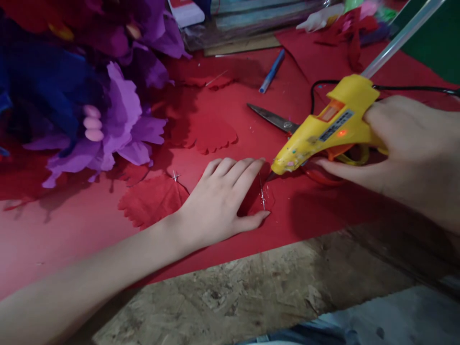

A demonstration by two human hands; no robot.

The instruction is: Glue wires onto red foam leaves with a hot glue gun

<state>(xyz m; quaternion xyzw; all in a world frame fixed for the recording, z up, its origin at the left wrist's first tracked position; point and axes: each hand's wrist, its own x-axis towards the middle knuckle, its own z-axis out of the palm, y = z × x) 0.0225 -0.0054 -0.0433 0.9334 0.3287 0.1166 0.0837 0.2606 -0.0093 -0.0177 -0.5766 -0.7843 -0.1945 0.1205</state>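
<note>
Right hand [417, 143]: grip clamped round the handle of a yellow hot-glue gun [323, 129], handle and trigger mostly hidden by fingers. Gun is right of centre, nozzle slanting down-left towards a thin silvery wire [262, 191]; nozzle tip dark, can't tell if touching. Left hand [219, 201]: palm down, grip apart, thumb and index at the two ends of the wire; whatever lies under the palm is hidden. Scissors [275, 117] partly covered by the gun, one dark metal blade showing. Clear, smooth glue stick [398, 40] runs from the gun's back, cut off at the top edge; black cord [413, 88] leaves right. Far bundle [251, 21] looks plastic-wrapped, contents hard to make out. Far-left flower cluster dim, cut off by the frame

Red petal [143, 201] left of the left hand: fabric-like or papery, scalloped edge, silvery strands on it, partly behind the wrist. More scalloped red pieces [215, 132] farther off, blending into the smooth red sheet [302, 211]. Purple flower [118, 115]: ruffled, crinkly petals, three pink oval beads [93, 123]. Slim blue pen [272, 71] far centre. Table [230, 297] edge near: rough, flaky chipboard
</note>
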